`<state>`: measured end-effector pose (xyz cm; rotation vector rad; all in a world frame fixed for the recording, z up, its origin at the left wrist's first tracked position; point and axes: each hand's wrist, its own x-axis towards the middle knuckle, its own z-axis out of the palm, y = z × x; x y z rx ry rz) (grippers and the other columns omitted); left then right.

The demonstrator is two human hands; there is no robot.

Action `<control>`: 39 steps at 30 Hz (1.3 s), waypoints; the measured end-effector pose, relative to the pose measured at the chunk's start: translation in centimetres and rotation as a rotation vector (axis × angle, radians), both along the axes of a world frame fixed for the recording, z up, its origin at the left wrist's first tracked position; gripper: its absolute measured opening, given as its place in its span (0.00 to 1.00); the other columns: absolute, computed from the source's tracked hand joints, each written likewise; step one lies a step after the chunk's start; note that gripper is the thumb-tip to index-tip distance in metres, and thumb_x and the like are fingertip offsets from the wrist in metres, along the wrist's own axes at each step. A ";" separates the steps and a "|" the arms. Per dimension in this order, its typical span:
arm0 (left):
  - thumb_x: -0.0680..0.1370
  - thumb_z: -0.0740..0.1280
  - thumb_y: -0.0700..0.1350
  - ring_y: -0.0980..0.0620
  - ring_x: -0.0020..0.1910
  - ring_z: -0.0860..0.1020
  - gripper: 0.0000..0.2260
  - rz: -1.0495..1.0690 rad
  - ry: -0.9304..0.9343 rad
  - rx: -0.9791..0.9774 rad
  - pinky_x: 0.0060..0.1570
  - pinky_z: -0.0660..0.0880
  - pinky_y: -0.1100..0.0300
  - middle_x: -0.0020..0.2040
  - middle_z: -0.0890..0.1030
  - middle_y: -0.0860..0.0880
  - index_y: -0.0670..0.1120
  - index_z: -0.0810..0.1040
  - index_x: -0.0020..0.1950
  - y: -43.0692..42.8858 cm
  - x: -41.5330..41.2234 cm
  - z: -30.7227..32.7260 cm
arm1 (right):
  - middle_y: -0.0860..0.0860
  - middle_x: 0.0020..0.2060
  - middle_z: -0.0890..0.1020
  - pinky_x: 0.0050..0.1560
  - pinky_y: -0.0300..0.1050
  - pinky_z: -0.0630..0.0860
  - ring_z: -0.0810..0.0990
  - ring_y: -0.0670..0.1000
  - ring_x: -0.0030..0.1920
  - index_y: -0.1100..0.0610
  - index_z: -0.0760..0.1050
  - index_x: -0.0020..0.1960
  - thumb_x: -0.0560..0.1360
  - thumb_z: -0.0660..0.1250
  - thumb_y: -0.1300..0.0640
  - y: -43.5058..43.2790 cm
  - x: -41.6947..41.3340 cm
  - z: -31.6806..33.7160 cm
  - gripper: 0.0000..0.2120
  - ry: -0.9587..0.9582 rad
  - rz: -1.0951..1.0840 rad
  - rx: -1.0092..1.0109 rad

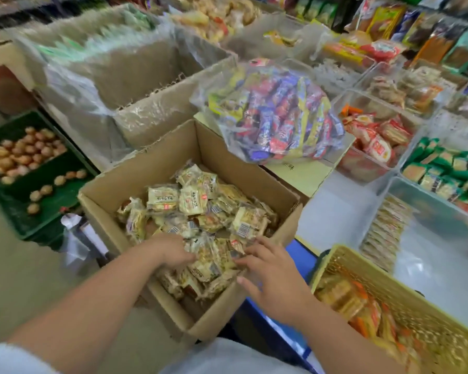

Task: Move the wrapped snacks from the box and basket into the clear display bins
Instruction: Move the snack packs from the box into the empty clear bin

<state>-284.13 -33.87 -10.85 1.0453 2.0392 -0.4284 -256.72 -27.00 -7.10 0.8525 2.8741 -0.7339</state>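
Both hands in the cardboard box, near end. My left hand: fingers curl down into the wrapped snacks, tips buried under wrappers, so I cannot tell whether they grip. My right hand: fingers spread and relaxed, tips touching the heap from the right. The heap lies between my hands.

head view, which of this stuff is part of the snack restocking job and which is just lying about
Part of the job: cardboard box; wrapped snacks in it; yellow basket; clear display bins; left hand and right hand, both on the snacks.

Lying about: green crate of round brown items; clear bag of mixed packets; big lined carton behind.
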 end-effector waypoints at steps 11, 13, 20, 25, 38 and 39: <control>0.74 0.63 0.75 0.47 0.45 0.82 0.45 0.221 -0.314 -0.056 0.37 0.79 0.55 0.74 0.74 0.41 0.46 0.64 0.80 4.1 0.4 -4.3 | 0.38 0.73 0.67 0.78 0.53 0.58 0.44 0.43 0.80 0.41 0.72 0.70 0.81 0.57 0.36 -0.7 -0.5 0.0 0.20 -0.020 -0.099 -0.084; 0.72 0.71 0.71 0.43 0.55 0.82 0.49 0.302 -0.329 0.047 0.43 0.83 0.53 0.78 0.69 0.40 0.44 0.58 0.82 4.2 1.0 -5.1 | 0.37 0.73 0.66 0.78 0.53 0.59 0.43 0.43 0.80 0.40 0.72 0.70 0.81 0.57 0.36 -0.6 -0.6 0.2 0.21 -0.034 -0.105 -0.097; 0.63 0.83 0.62 0.41 0.62 0.77 0.60 0.484 -0.444 0.086 0.55 0.83 0.44 0.78 0.67 0.40 0.49 0.50 0.84 4.1 1.9 -6.0 | 0.38 0.74 0.66 0.80 0.54 0.55 0.42 0.42 0.80 0.41 0.73 0.71 0.81 0.57 0.36 -0.6 -0.9 0.4 0.21 -0.049 -0.118 -0.111; 0.58 0.82 0.69 0.36 0.75 0.69 0.65 0.621 -0.418 0.191 0.67 0.73 0.40 0.80 0.66 0.41 0.44 0.53 0.83 5.0 3.7 -6.1 | 0.38 0.75 0.64 0.79 0.55 0.55 0.40 0.42 0.80 0.41 0.73 0.70 0.81 0.57 0.36 -0.6 -1.3 0.5 0.21 -0.062 -0.144 -0.132; 0.67 0.82 0.54 0.42 0.64 0.77 0.46 0.468 -0.319 0.233 0.51 0.75 0.52 0.69 0.76 0.42 0.41 0.64 0.78 4.7 1.3 -3.8 | 0.37 0.75 0.65 0.78 0.56 0.59 0.43 0.40 0.79 0.41 0.72 0.71 0.80 0.58 0.35 -0.7 -1.1 0.6 0.22 -0.035 -0.179 -0.147; 0.67 0.82 0.54 0.40 0.69 0.75 0.49 0.475 -0.326 0.246 0.55 0.76 0.49 0.74 0.72 0.41 0.41 0.61 0.80 4.5 0.8 -3.2 | 0.37 0.75 0.65 0.78 0.56 0.58 0.43 0.40 0.79 0.41 0.71 0.71 0.80 0.59 0.35 -0.7 -1.1 0.6 0.23 -0.027 -0.181 -0.150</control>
